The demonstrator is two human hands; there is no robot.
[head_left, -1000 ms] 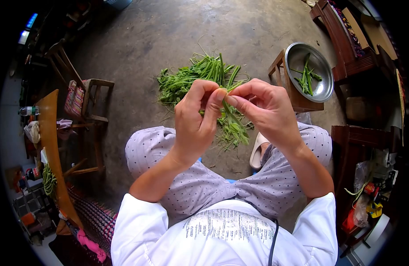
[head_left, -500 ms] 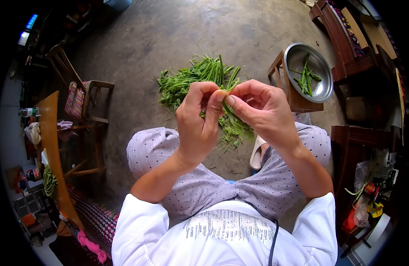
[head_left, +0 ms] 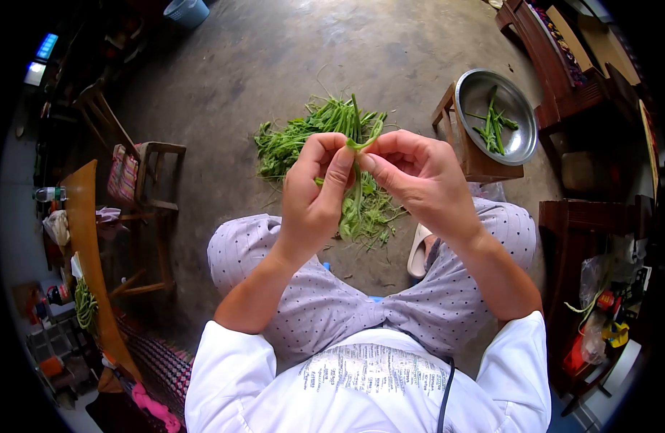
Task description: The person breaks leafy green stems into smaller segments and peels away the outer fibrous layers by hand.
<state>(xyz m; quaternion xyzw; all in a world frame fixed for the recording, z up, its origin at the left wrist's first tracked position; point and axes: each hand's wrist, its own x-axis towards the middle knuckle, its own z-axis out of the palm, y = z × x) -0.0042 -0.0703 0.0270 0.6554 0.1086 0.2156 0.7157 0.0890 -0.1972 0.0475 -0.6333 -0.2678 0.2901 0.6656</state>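
Above the floor, in front of my knees, a thin green vegetable stem (head_left: 356, 115) rises between my hands, with a curled green strip beside it. My left hand (head_left: 314, 191) pinches it between thumb and forefinger. Close on its other side, my right hand (head_left: 426, 184) also has thumb and forefinger pressed together at the stem, apparently on the strip. Beyond them lies a heap of leafy green stems (head_left: 293, 148) on the floor, partly covered by my hands. A metal basin (head_left: 523, 144) at the right holds several cut green stems (head_left: 496, 128).
The basin rests on a wooden stool (head_left: 491, 167). To the left stand a wooden chair (head_left: 159, 148) and a wooden table edge (head_left: 87, 216). Dark wooden furniture (head_left: 556, 79) lines the right side. A blue basket (head_left: 187, 12) sits at the far upper left.
The pinched fingers have drawn slightly apart, and the green strip now shows as a longer curve between them. Both hands stay nearly in place while the view shifts a little.
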